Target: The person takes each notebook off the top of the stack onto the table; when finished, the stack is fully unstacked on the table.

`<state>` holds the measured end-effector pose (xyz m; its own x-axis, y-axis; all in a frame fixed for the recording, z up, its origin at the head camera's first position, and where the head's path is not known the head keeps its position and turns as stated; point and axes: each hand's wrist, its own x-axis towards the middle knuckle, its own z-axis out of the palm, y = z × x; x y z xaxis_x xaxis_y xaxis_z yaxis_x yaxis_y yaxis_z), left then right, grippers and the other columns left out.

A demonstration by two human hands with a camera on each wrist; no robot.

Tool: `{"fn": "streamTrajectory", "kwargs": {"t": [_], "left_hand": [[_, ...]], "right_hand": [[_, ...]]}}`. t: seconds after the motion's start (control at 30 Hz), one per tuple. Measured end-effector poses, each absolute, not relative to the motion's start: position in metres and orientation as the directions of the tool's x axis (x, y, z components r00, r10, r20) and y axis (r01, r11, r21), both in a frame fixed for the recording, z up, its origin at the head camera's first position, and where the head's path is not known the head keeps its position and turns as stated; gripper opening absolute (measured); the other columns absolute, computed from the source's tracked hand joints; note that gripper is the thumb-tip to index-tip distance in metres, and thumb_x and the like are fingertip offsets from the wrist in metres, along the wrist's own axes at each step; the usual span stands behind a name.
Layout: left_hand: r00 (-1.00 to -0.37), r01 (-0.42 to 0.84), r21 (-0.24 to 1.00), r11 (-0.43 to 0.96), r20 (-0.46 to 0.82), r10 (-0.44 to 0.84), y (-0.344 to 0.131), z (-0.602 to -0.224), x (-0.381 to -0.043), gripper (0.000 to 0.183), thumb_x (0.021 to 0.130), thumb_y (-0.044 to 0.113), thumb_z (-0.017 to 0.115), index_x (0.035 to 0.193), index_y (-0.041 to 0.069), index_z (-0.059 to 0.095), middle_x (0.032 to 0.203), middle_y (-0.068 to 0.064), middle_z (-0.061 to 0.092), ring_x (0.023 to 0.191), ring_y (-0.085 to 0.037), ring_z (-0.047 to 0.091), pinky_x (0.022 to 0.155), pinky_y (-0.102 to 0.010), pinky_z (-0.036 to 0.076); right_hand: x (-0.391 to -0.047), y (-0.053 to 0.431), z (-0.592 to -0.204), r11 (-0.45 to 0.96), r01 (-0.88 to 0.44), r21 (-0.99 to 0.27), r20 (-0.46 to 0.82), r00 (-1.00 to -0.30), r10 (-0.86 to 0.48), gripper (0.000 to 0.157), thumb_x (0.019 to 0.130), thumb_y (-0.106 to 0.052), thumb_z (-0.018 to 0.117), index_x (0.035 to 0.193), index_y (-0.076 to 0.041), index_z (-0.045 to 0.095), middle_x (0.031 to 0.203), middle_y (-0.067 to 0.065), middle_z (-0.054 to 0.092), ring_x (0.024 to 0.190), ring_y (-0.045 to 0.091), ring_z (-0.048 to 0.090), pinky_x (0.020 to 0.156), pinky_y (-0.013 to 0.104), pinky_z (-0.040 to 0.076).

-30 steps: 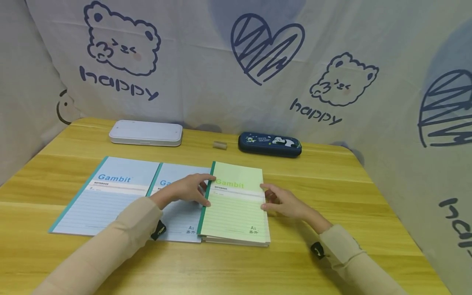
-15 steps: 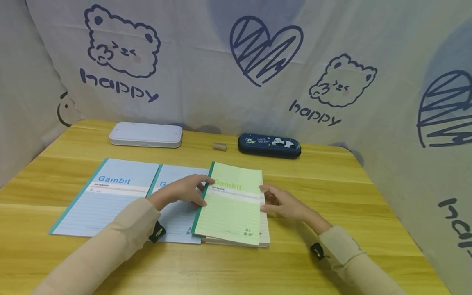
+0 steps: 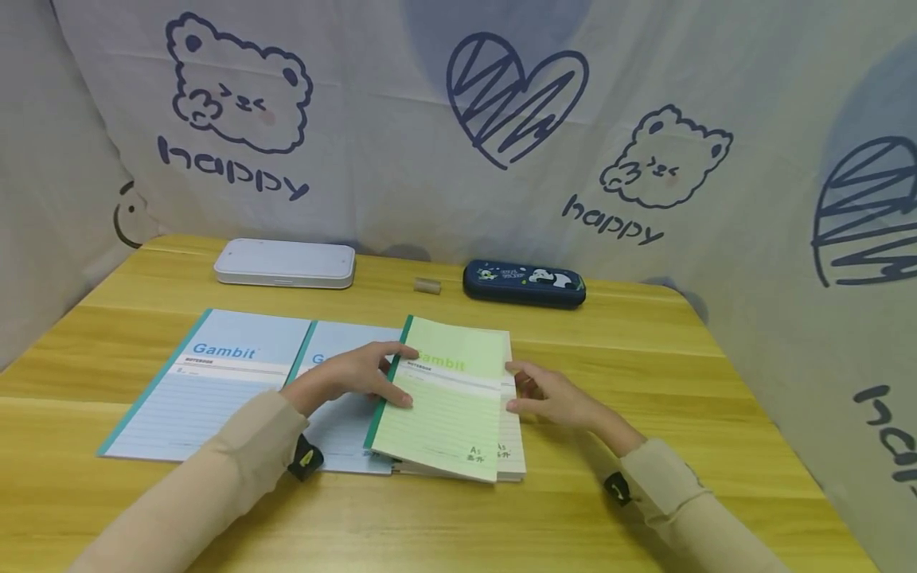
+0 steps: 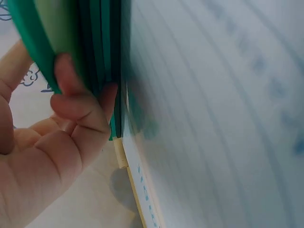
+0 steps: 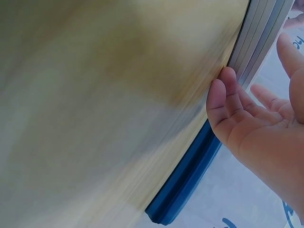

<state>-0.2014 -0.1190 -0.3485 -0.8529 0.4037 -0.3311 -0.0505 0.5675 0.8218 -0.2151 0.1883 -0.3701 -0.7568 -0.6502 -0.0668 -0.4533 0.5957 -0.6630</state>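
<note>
A yellow-green A5 notebook [image 3: 440, 422] lies skewed on top of a small stack of notebooks [image 3: 513, 461], its lower end shifted left. My left hand [image 3: 358, 372] pinches its dark green spine edge, thumb on the cover. In the left wrist view the fingers [image 4: 71, 80] reach under the raised spine, with several other spines below. On the stack's right side, the fingertips of my right hand [image 3: 555, 396] rest near the page edges. The right wrist view has these fingers slightly bent beside the stack's edges [image 5: 260, 35]. Part of a blue notebook [image 3: 337, 434] is hidden under my left arm.
Another blue notebook [image 3: 215, 398] lies at the left, beside the first. Along the back stand a white case [image 3: 282, 261], a small brownish block [image 3: 427, 286] and a navy panda pencil case [image 3: 523, 284]. A printed cloth [image 3: 401, 159] hangs behind the wooden table [image 3: 645, 342].
The top yellow-green notebook has slid and turned left with my left hand, baring the right edge of the one beneath. My right hand has stayed at the stack's side.
</note>
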Motion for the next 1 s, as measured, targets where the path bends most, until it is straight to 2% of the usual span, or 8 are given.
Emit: {"fn": "streamTrajectory", "kwargs": {"t": [0.13, 0.3, 0.57, 0.77, 0.9, 1.0], "left_hand": [[-0.86, -0.05, 0.836, 0.547, -0.315, 0.402, -0.119, -0.349, -0.2, 0.08, 0.066, 0.014, 0.08, 0.134, 0.007, 0.038, 0.108, -0.019, 0.047, 0.083, -0.024, 0.046, 0.066, -0.033, 0.04], [-0.858, -0.065, 0.871, 0.486, -0.297, 0.418, -0.124, -0.352, -0.199, 0.082, 0.066, 0.009, 0.079, 0.136, 0.009, 0.037, 0.13, -0.02, 0.035, 0.102, -0.026, 0.044, 0.085, -0.04, 0.036], [-0.82, -0.144, 0.948, 0.285, -0.275, 0.501, -0.135, -0.351, -0.193, 0.076, 0.069, -0.007, 0.07, 0.136, 0.004, 0.036, 0.138, -0.022, 0.025, 0.103, -0.026, 0.044, 0.077, -0.032, 0.043], [-0.802, -0.183, 0.965, 0.186, -0.256, 0.539, -0.141, -0.347, -0.19, 0.072, 0.071, -0.011, 0.065, 0.135, -0.002, 0.034, 0.131, -0.023, 0.035, 0.089, -0.021, 0.054, 0.072, -0.032, 0.047], [-0.802, -0.172, 0.97, 0.173, -0.24, 0.546, -0.143, -0.347, -0.189, 0.069, 0.073, -0.01, 0.064, 0.135, -0.004, 0.034, 0.124, -0.021, 0.045, 0.086, -0.02, 0.057, 0.071, -0.032, 0.047], [-0.806, -0.158, 0.973, 0.168, -0.225, 0.548, -0.145, -0.348, -0.187, 0.068, 0.074, -0.01, 0.064, 0.135, -0.003, 0.034, 0.124, -0.021, 0.044, 0.089, -0.02, 0.055, 0.072, -0.031, 0.047]], "right_hand": [[-0.214, 0.188, -0.369, 0.598, -0.449, -0.664, -0.068, -0.76, -0.646, 0.06, 0.086, -0.025, 0.06, 0.132, 0.006, 0.034, 0.111, 0.017, 0.054, 0.096, 0.025, 0.051, 0.079, 0.034, 0.042], [-0.213, 0.188, -0.369, 0.595, -0.449, -0.667, -0.066, -0.759, -0.647, 0.06, 0.086, -0.025, 0.059, 0.132, 0.006, 0.034, 0.111, 0.017, 0.054, 0.097, 0.025, 0.051, 0.079, 0.035, 0.042], [-0.214, 0.189, -0.371, 0.597, -0.458, -0.659, -0.063, -0.757, -0.65, 0.06, 0.087, -0.026, 0.059, 0.131, 0.006, 0.035, 0.112, 0.016, 0.053, 0.097, 0.024, 0.051, 0.08, 0.034, 0.042], [-0.214, 0.188, -0.37, 0.598, -0.457, -0.658, -0.06, -0.76, -0.647, 0.059, 0.087, -0.026, 0.059, 0.131, 0.006, 0.035, 0.112, 0.016, 0.053, 0.096, 0.025, 0.051, 0.08, 0.035, 0.042], [-0.214, 0.188, -0.37, 0.6, -0.454, -0.659, -0.062, -0.762, -0.645, 0.059, 0.087, -0.025, 0.059, 0.132, 0.006, 0.035, 0.112, 0.016, 0.053, 0.097, 0.025, 0.051, 0.08, 0.035, 0.042], [-0.214, 0.188, -0.37, 0.597, -0.457, -0.659, -0.059, -0.76, -0.647, 0.059, 0.087, -0.025, 0.059, 0.131, 0.006, 0.035, 0.112, 0.017, 0.053, 0.097, 0.025, 0.051, 0.08, 0.035, 0.042]]}}
